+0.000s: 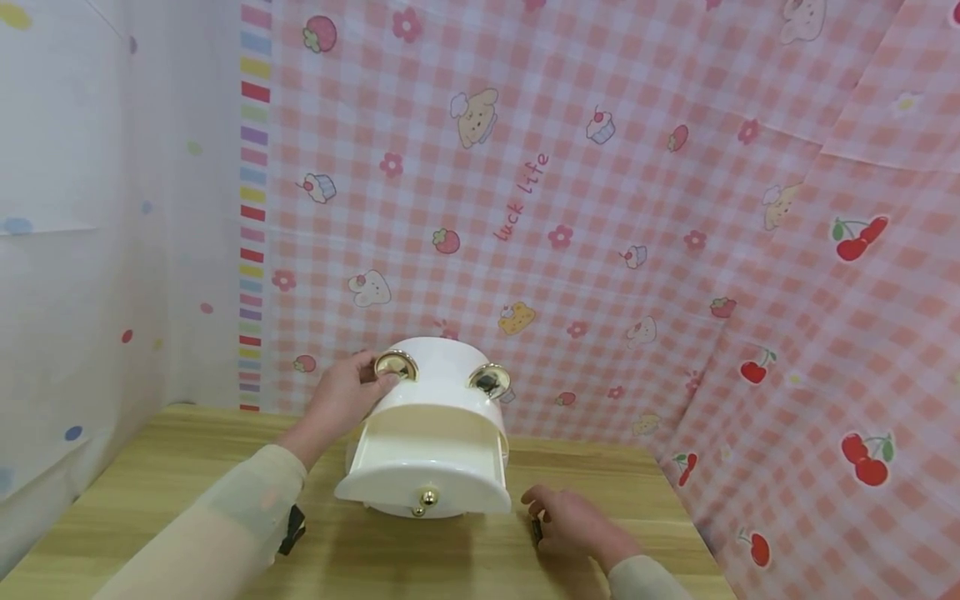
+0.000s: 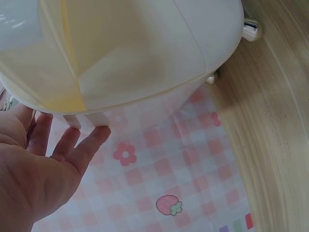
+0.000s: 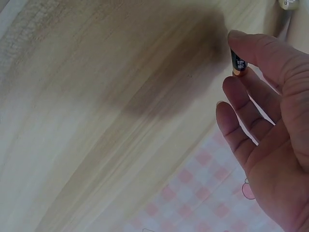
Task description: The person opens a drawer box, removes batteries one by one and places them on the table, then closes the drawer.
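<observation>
A white storage box (image 1: pixel 441 371) with two gold-rimmed round eyes stands on the table, its drawer (image 1: pixel 390 482) pulled out toward me. My left hand (image 1: pixel 347 398) grips the box at its left eye (image 1: pixel 397 364), thumb in front and fingers behind. The left wrist view shows those fingertips against the back edge of the box. To the right of the drawer, my right hand (image 1: pixel 576 523) is held low over the table. Between its thumb and fingers it pinches a small black and copper battery (image 3: pixel 238 64).
The wood-grain table (image 1: pixel 600 467) has a pink checked cloth (image 1: pixel 570 275) hanging behind and to its right. A pale dotted cloth (image 1: pixel 202 250) hangs on the left. A gold knob (image 1: pixel 428 497) juts from the drawer front, and small gold feet (image 2: pixel 252 30) support the box.
</observation>
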A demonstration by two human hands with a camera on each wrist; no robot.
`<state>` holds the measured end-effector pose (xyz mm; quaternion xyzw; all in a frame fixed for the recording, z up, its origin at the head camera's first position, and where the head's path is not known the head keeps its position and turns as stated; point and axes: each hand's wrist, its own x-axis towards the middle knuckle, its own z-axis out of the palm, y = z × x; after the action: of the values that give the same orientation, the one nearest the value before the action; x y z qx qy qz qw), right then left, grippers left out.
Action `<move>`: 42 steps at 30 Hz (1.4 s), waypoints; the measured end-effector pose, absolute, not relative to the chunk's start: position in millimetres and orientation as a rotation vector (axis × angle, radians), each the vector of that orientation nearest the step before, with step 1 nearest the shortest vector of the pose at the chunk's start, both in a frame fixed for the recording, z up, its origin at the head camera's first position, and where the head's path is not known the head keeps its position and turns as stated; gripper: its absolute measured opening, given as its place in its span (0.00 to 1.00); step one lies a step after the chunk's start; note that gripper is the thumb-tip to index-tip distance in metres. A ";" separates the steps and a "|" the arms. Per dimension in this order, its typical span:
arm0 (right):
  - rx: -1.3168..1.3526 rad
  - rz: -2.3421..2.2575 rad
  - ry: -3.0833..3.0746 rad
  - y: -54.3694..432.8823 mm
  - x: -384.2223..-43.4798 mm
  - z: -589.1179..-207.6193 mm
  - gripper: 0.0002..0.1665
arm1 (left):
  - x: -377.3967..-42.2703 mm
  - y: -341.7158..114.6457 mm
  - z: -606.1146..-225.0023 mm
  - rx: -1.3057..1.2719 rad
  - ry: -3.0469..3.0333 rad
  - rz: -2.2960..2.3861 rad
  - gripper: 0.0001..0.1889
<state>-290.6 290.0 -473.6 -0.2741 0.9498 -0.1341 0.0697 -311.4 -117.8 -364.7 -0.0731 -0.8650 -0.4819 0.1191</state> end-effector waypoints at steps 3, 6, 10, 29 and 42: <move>-0.816 -0.397 2.862 289.9 -290.8 -476.0 0.37 | -311.3 -117.3 -364.3 -0.221 -2.530 -1.409 0.18; -0.814 -0.393 2.862 290.6 -291.3 -477.8 0.37 | -311.4 -116.8 -363.9 -0.220 -2.534 -1.409 0.19; -0.849 -0.403 2.866 292.0 -291.9 -479.7 0.37 | -311.0 -116.5 -362.7 -0.213 -2.537 -1.402 0.20; -0.853 -0.409 2.860 288.8 -293.8 -479.4 0.34 | -309.1 -116.8 -361.4 -0.202 -2.553 -1.391 0.21; -0.913 -0.383 2.871 285.8 -293.8 -484.0 0.34 | -309.1 -118.2 -362.5 -0.193 -2.553 -1.388 0.21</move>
<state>-293.8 285.8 -484.0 -0.3003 0.9441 -0.1258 0.0524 -309.1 -118.2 -362.5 -0.0660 -0.8709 -0.4734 0.1141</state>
